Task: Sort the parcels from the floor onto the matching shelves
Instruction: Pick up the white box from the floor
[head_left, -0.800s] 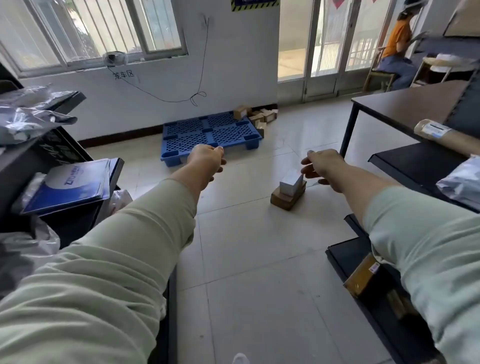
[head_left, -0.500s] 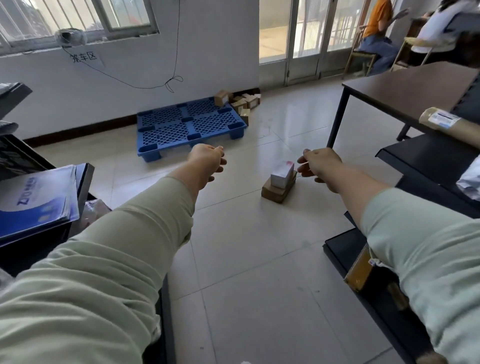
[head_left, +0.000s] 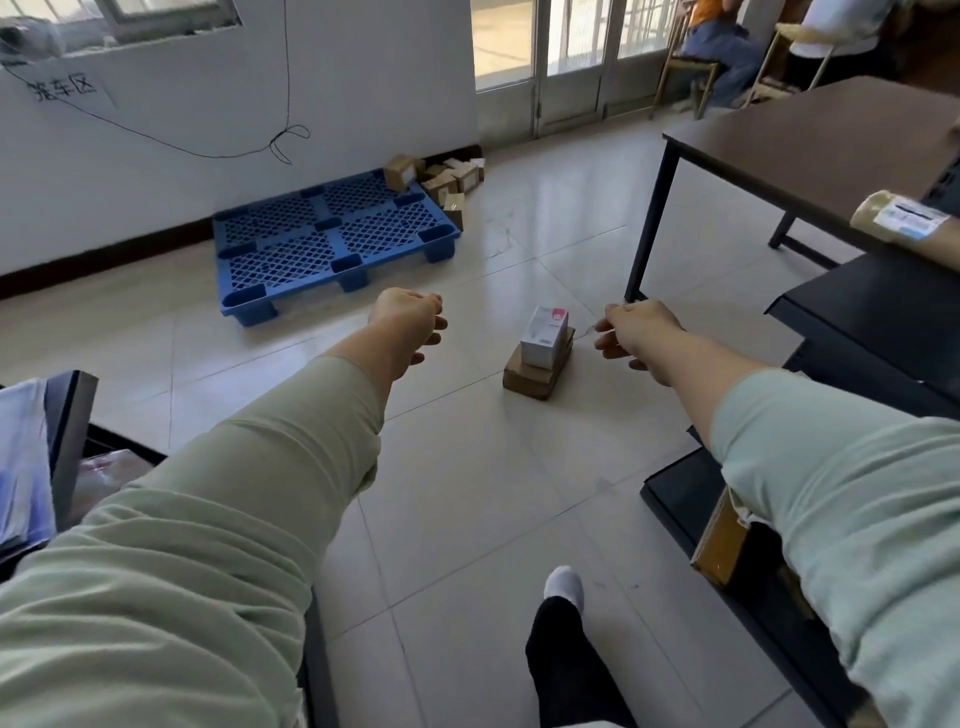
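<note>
A small white box with a pink mark sits on top of a flat brown cardboard parcel on the tiled floor, mid-frame. My left hand hangs in the air left of the stack, fingers loosely curled, holding nothing. To the right of the stack, and apart from it, my right hand is loosely curled and empty too. Several small cardboard parcels lie by the wall behind a blue pallet. Black shelves stand at the right and at the left.
A dark table stands at the right, with a brown roll parcel below it on the shelf. A brown parcel rests on the lowest right shelf. My foot is stepping forward. People sit on chairs near the glass doors.
The view has tilted down and moved closer to the stacked parcels. Both hands stay outstretched on either side of the stack. My foot has come into view.
</note>
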